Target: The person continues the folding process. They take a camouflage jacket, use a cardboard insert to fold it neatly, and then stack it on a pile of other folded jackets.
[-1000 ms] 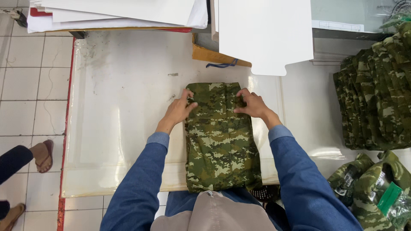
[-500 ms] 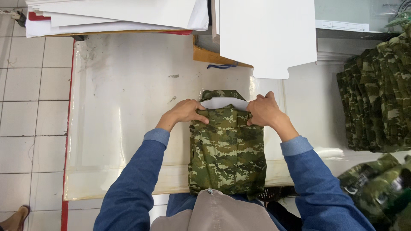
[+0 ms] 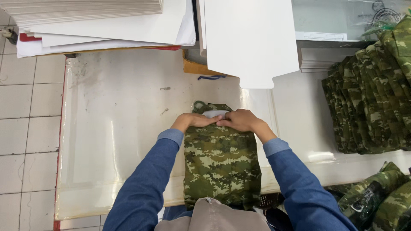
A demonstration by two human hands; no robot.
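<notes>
Folded camouflage garment [image 3: 220,169], green and tan woven cloth, lying lengthwise at the middle of the white bench [image 3: 115,141], near edge toward the person. Soft, light, limp by the look of it; likely to slump unless carried under the fold or pinched at both far corners. A white stiffening card [image 3: 214,114] shows at its 12 o'clock end. Left hand [image 3: 195,120] and right hand [image 3: 239,120] meet there, fingers curled over and gripping the cloth's top edge around the card. At 3 o'clock, well apart: stack of folded camouflage garments [image 3: 368,107]. At 12 o'clock: white card sheets [image 3: 250,40].
</notes>
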